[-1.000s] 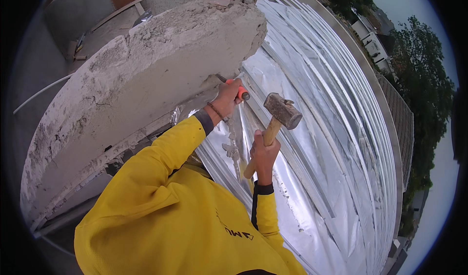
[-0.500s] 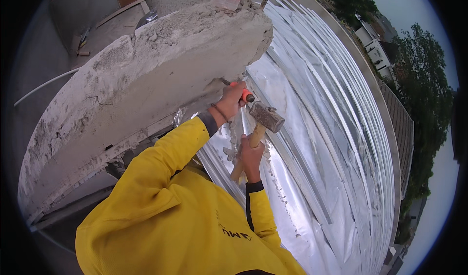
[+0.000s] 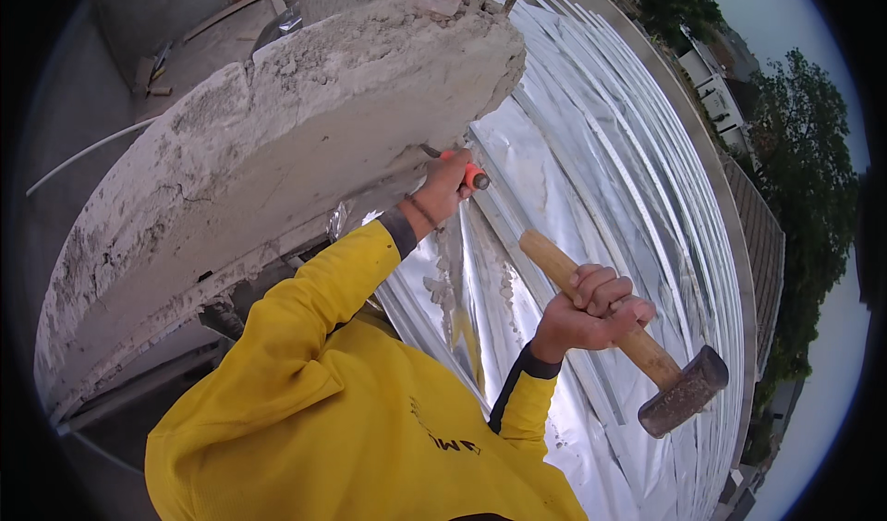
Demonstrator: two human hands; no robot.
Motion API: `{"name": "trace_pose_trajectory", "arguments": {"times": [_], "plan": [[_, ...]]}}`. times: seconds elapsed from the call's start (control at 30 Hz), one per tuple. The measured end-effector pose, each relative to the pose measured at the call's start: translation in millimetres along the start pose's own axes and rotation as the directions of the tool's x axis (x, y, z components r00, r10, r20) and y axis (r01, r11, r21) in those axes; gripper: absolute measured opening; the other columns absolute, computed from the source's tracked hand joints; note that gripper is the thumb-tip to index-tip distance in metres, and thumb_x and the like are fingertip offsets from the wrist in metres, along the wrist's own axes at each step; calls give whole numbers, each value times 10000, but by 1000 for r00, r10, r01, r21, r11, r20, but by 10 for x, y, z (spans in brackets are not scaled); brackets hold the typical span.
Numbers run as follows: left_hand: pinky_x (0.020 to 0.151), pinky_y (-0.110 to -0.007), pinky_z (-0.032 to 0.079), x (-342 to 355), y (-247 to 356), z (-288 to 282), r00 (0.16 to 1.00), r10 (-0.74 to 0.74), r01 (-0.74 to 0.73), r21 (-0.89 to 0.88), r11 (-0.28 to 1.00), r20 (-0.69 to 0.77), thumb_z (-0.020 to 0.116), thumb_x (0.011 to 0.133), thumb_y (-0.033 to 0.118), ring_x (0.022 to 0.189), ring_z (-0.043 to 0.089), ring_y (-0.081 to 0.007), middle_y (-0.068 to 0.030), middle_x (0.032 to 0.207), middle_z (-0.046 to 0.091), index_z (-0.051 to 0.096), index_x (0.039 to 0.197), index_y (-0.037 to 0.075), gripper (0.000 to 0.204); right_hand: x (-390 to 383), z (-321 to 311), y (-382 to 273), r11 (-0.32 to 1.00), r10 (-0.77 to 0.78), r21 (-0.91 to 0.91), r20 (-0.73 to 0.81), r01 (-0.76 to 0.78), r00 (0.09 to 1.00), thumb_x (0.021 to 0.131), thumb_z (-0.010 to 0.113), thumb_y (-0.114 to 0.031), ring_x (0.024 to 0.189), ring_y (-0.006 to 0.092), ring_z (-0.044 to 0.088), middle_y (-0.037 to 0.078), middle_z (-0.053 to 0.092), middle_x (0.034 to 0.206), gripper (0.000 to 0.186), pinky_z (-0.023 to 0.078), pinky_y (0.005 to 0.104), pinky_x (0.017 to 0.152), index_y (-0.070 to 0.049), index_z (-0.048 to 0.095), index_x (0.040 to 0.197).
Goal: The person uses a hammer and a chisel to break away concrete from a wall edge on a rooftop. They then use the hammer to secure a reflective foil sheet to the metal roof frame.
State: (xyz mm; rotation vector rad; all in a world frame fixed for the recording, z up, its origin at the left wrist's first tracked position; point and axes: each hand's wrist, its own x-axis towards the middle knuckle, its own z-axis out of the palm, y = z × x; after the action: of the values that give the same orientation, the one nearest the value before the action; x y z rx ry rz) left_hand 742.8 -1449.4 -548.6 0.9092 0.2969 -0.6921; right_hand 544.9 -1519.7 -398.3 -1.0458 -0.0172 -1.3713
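Your left hand [image 3: 443,190] grips the orange-handled, dark steel chisel [image 3: 476,176], its tip at the rough grey concrete wall [image 3: 305,151]; your right hand [image 3: 596,308] clenches the wooden-handled, block-headed hammer [image 3: 652,358]. Best brace the chisel steadily and strike its butt squarely, clear of your knuckles.

I'm getting soft daylight from a grey sky [image 3: 771,13] at two o'clock; foil [image 3: 591,456] glares at five, shade sits under the wall [image 3: 277,170] at eight, and fisheye distortion bows the bars [image 3: 679,165] rimward.
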Motion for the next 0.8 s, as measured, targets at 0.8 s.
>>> {"name": "trace_pose_trajectory", "arguments": {"times": [0.8], "plan": [[405,-237,335,96,116,151,999,14,-11,-73,997,30,565,912,216,468,434,-114,-34,654,499,511,760,104,195,-839,-647,822,332,865,-579,-128,-745,485,914,665,-180,421,75,403,-25,427,560,195,341,246,395,-84,498,885]]}}
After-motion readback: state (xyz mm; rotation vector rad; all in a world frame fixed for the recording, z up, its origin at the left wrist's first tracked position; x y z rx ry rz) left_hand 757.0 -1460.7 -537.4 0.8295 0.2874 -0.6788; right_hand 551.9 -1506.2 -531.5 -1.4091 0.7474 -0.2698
